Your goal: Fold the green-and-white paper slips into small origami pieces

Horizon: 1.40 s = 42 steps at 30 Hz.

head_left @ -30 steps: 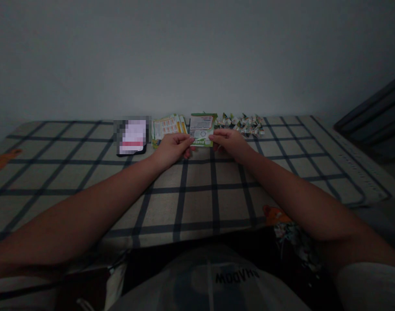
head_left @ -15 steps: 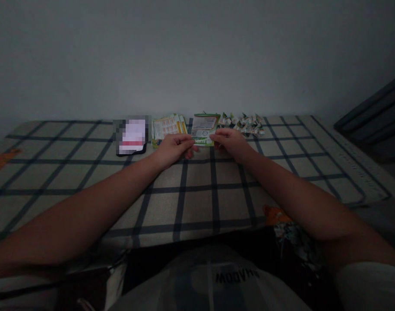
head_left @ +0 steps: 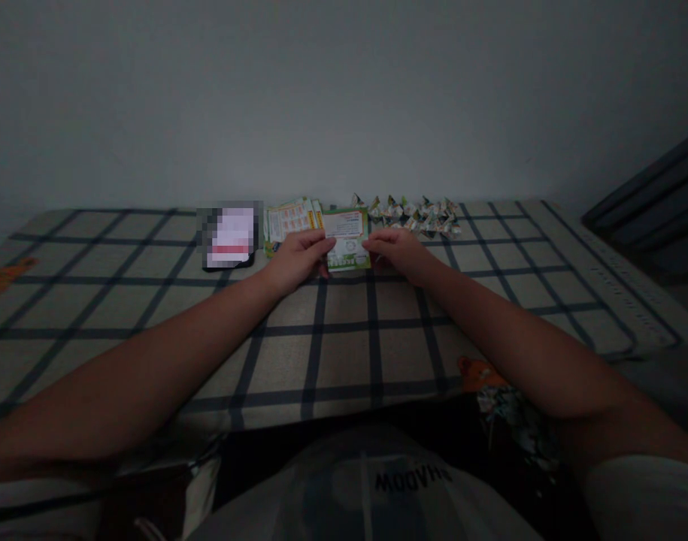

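A small green and white printed paper sheet (head_left: 348, 239) is held between my two hands over the checked cloth. My left hand (head_left: 298, 257) pinches its left edge with fingers closed. At the right edge, my right hand (head_left: 397, 251) grips the sheet the same way. Just behind the left hand lies a stack of similar printed sheets (head_left: 290, 219). A row of several small folded paper pieces (head_left: 414, 213) sits behind the right hand.
A phone with a lit screen (head_left: 229, 239) lies left of the paper stack. The checked cloth (head_left: 344, 338) covers the whole surface up to a plain wall. A dark slanted object (head_left: 653, 203) stands at the right.
The sheet has come down from a raised, tilted pose to lie lower and nearer me between both hands. The folded pieces behind it now show more.
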Motion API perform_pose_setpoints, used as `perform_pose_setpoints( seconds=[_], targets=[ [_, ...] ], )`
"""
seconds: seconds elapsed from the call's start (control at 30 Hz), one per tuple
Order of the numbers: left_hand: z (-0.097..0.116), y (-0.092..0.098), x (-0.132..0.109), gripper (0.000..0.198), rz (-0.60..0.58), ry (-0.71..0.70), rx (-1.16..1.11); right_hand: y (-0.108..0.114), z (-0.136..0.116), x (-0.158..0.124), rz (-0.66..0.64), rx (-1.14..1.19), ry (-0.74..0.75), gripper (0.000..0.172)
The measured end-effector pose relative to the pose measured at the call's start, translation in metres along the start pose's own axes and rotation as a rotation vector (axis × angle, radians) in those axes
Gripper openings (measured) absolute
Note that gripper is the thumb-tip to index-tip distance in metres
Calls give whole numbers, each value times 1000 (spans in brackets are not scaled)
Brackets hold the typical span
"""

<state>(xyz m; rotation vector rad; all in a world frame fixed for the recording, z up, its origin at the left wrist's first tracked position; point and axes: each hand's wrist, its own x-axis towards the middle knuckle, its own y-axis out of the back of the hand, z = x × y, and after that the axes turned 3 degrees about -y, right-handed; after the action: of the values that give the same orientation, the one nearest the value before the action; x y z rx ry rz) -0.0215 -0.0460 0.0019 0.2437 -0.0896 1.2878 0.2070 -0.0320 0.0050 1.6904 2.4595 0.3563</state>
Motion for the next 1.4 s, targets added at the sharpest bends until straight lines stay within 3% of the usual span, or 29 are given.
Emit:
perform_pose_setpoints(
  seconds=[0.2,0.4,0.53,0.73,0.93,1.03,1.17,1.3,1.4],
  targets=[
    [-5,2,1,29,-30,-34,31,-2,-7,-5,-30,122,29,31],
    [-4,-2,1,33,31,12,-243,0,-6,-5,-14,130,109,34],
    [4,-2,-1,43,24,95,-284,2,-3,-4,10,31,174,28],
    [10,1,0,52,-74,117,-340,2,-7,-8,114,-174,276,34],
    [6,-1,0,62,-9,28,-47,2,-7,-7,122,-220,319,36],
    [7,-2,-1,63,-2,-13,53,2,-8,-7,141,-125,244,40],
    [10,-3,-3,61,-38,-58,169,1,-9,-7,63,-92,139,47],
    [9,-4,-4,59,-41,-137,232,0,-9,-7,65,-244,201,46],
    [9,-3,-4,60,-21,-125,219,1,-9,-7,102,-213,222,47]
  ],
)
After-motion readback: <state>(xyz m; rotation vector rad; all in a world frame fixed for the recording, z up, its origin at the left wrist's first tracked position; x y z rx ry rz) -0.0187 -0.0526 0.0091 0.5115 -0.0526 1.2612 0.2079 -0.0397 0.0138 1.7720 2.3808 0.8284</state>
